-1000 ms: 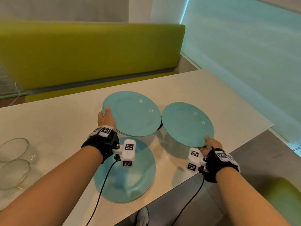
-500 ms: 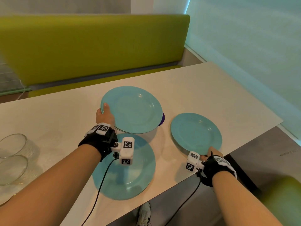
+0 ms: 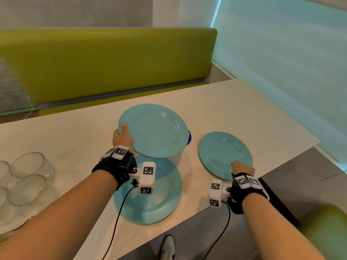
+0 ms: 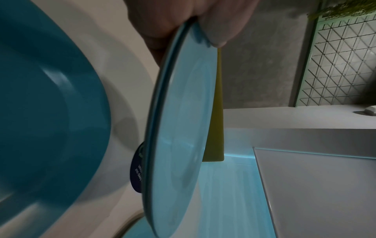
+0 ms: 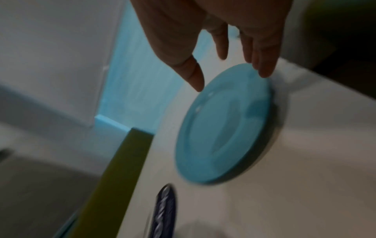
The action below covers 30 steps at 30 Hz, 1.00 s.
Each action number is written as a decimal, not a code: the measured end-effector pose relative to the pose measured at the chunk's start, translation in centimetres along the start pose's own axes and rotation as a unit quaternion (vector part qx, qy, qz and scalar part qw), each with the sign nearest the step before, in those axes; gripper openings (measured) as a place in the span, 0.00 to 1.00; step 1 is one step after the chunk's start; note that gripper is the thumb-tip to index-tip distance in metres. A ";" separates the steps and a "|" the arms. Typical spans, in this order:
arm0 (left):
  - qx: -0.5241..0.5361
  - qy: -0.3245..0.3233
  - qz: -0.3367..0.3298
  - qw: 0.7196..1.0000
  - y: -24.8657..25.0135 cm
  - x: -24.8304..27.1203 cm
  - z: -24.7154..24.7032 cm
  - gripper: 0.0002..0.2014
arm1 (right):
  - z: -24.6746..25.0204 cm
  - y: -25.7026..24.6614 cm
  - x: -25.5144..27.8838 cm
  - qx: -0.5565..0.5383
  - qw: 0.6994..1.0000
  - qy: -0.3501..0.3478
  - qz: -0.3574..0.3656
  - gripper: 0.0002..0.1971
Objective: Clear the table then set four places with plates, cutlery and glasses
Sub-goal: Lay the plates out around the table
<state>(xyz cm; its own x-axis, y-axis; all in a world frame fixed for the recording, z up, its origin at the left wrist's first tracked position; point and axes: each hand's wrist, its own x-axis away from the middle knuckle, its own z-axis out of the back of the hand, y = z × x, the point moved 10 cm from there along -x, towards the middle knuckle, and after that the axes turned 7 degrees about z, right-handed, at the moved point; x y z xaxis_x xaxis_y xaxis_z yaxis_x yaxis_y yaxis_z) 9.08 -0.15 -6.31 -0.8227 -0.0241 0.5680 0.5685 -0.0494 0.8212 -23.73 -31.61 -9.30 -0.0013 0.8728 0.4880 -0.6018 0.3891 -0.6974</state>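
Head view: left hand [image 3: 123, 138] grips stacked plates [image 3: 154, 130] aloft above a laid plate [image 3: 161, 199] at 6 o'clock; right hand [image 3: 242, 168] rests by another plate [image 3: 224, 153] at 3 o'clock. Left wrist view: thumb-pinched rim could slip. Right wrist view: fingers [image 5: 262, 64] spread wide, releasing; a brush might push that plate off the table [image 3: 244, 102].
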 end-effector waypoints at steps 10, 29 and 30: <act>0.025 -0.054 0.017 0.998 1.1 2.6 5.7 0.33 | -12.3 -8.4 16.1 -0.103 0.938 -0.248 0.218 0.09; 0.079 0.082 -0.033 0.993 6.7 -2.1 18.9 0.26 | -19.7 -10.0 18.6 -0.198 0.942 -0.242 0.118 0.15; 0.085 0.098 -0.037 0.991 7.5 -2.5 19.4 0.26 | -20.0 -10.5 17.8 -0.200 0.946 -0.229 0.109 0.16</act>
<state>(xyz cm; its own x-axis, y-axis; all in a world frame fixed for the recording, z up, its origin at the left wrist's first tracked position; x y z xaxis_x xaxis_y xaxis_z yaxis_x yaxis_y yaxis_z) 15.57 18.86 -0.52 -0.8385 -0.2219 0.4977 0.4857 0.1096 0.8672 -1.42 -14.24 -3.74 -0.4922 0.7614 0.4219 -0.1962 0.3751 -0.9060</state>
